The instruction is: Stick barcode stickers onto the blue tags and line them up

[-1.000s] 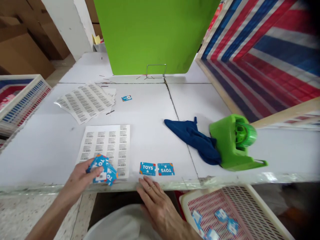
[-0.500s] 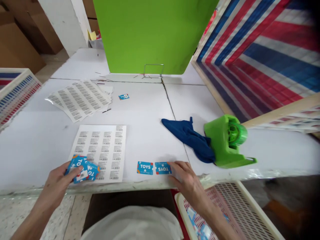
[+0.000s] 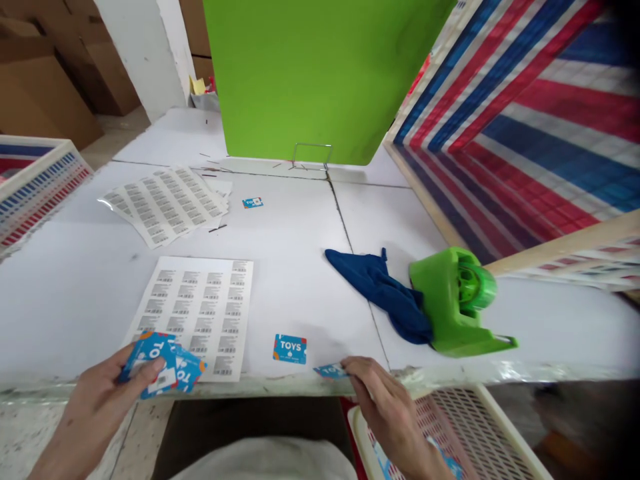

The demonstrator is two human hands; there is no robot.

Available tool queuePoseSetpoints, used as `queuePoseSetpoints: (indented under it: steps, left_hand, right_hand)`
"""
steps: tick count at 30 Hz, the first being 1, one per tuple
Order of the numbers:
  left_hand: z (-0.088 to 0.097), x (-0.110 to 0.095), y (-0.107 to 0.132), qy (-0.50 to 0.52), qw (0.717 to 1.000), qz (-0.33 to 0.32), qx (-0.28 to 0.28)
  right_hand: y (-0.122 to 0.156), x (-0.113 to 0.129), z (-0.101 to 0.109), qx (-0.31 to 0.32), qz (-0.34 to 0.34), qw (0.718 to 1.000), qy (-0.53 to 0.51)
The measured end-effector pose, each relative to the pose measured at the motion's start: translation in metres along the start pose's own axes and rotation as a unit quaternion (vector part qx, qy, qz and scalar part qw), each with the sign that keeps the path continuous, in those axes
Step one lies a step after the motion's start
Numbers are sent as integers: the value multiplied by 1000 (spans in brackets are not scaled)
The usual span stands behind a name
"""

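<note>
White tabletop [image 3: 295, 280], green board [image 3: 320, 73], cardboard boxes [image 3: 45, 90]; hands [image 3: 105, 390] [image 3: 385, 403] pinching blue cards [image 3: 186, 370], left several, right one

From close above, one head-worn camera looks forward and down on the hands [image 3: 385, 403] and the white table [image 3: 293, 280].

Surface [image 3: 290, 273] bright, light diffuse, shadows soft. Glare on plastic-wrapped front edge [image 3: 450, 379]. Far right falls to black, sides stretched wide-angle. Striped liner [image 3: 560, 133] blurry; fine print on held cards [image 3: 156, 345] unreadable.
</note>
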State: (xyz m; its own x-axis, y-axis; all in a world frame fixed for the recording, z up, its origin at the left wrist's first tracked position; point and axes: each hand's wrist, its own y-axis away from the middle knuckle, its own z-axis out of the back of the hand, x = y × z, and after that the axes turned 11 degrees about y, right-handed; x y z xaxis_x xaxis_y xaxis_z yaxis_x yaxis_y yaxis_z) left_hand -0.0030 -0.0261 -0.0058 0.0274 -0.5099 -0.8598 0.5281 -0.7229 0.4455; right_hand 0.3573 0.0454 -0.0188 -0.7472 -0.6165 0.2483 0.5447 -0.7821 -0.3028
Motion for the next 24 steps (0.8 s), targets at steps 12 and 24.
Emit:
queuePoseSetpoints:
  steps: [12,24]
  left_hand:
    - [-66,5,50,-33,959,-122,255]
    - [-84,22,77,-26,937,-177,300]
  right_hand:
    - [20,7,5,-117,-8,991,57]
    - [31,8,-5,-175,-37,984,14]
